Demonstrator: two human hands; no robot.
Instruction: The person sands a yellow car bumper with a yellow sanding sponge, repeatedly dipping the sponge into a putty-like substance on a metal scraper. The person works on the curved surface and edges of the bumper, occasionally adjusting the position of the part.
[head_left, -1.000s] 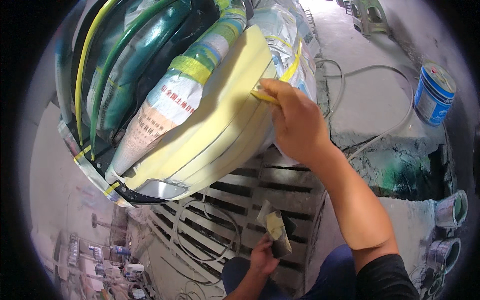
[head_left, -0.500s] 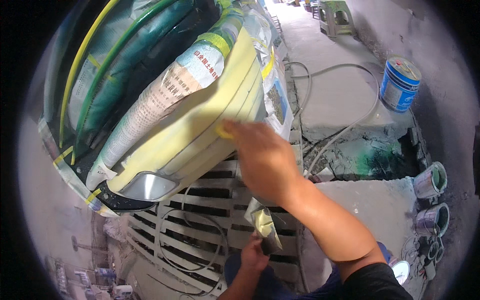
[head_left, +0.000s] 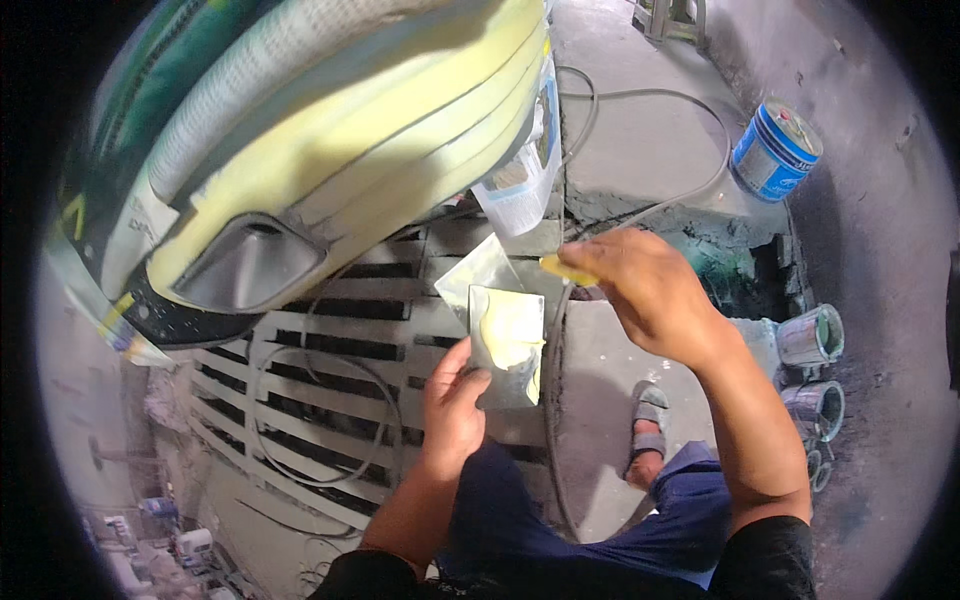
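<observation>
Low in the middle, my left hand point(head_left: 452, 405) grips a pair of flat metal plates point(head_left: 520, 382), one angled behind the other, with pale yellow paste point(head_left: 505, 330) smeared on the front one. My right hand point(head_left: 650, 290) pinches a small yellow spreader point(head_left: 565, 269) just to the right of and above the plates, apart from them. Above my left hand is a curved panel point(head_left: 400, 130) coated pale yellow, with grooves and a shiny grey recess point(head_left: 240, 265). Paper-wrapped tubing point(head_left: 220, 90) runs along its upper side, beside dark green parts point(head_left: 130, 105).
A slatted grate point(head_left: 300, 405) lies below, with coiled hoses point(head_left: 385, 440). A blue can point(head_left: 776, 160) and stool point(head_left: 668, 20) stand on the concrete ledge point(head_left: 640, 130). Grimy buckets point(head_left: 810, 340) line the right side; my sandaled foot point(head_left: 645, 435) rests beside the grate.
My right hand has left the yellow panel and moved down and right with the spreader. My left hand has raised the plates. The view has shifted lower.
</observation>
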